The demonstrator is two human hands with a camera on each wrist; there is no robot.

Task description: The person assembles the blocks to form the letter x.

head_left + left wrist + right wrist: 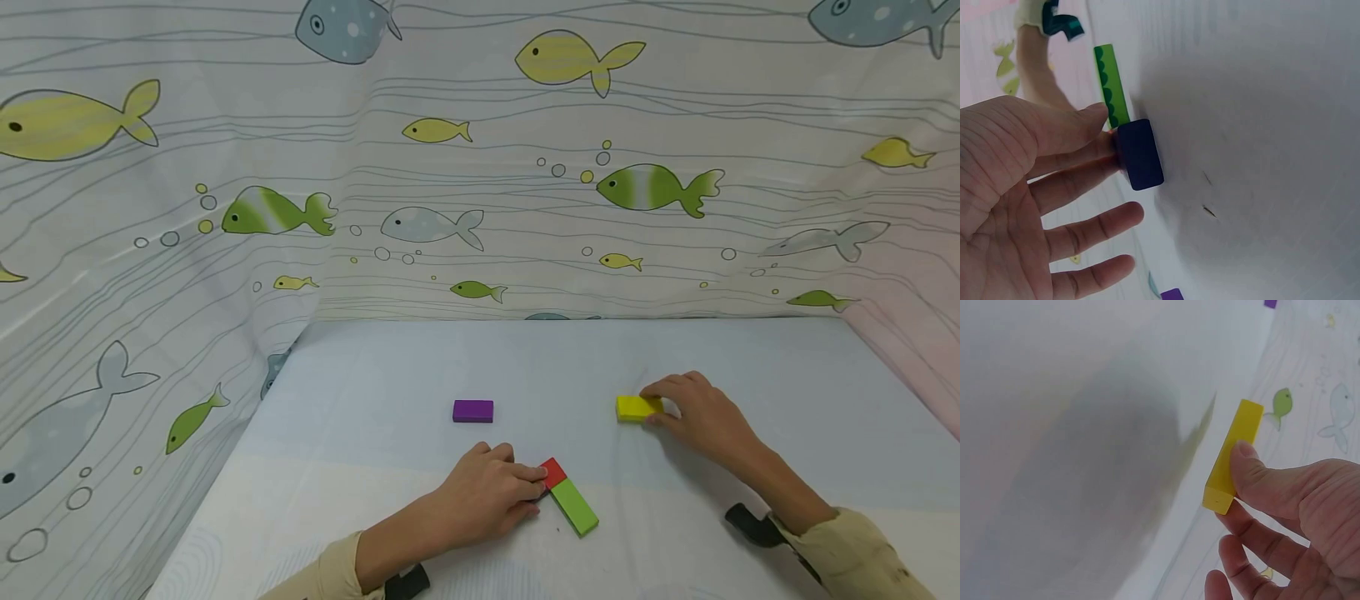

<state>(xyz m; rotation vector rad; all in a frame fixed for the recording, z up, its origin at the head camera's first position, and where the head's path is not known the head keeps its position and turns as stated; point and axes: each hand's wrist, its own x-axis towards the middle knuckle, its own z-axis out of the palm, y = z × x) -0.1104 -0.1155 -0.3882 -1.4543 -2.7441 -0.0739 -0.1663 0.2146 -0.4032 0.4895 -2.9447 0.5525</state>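
Observation:
My left hand (491, 492) reaches low over the table, its fingers rather straight. Its fingertips touch a dark blue block (1140, 155), which shows its end in the left wrist view and is mostly hidden under the fingers from the head. Beside those fingertips lies a red block (553, 472), partly covered. A light green block (575, 507) extends from it toward the near right. Farther right, my right hand (705, 417) pinches a yellow block (1235, 456) between thumb and fingers, its far end sticking out.
Behind the left hand, a purple block (473, 411) lies alone on the pale table cover (375, 400). A fish-print curtain (525, 167) hangs at the back and left. Black devices (753, 525) are worn at both wrists, by the sleeves.

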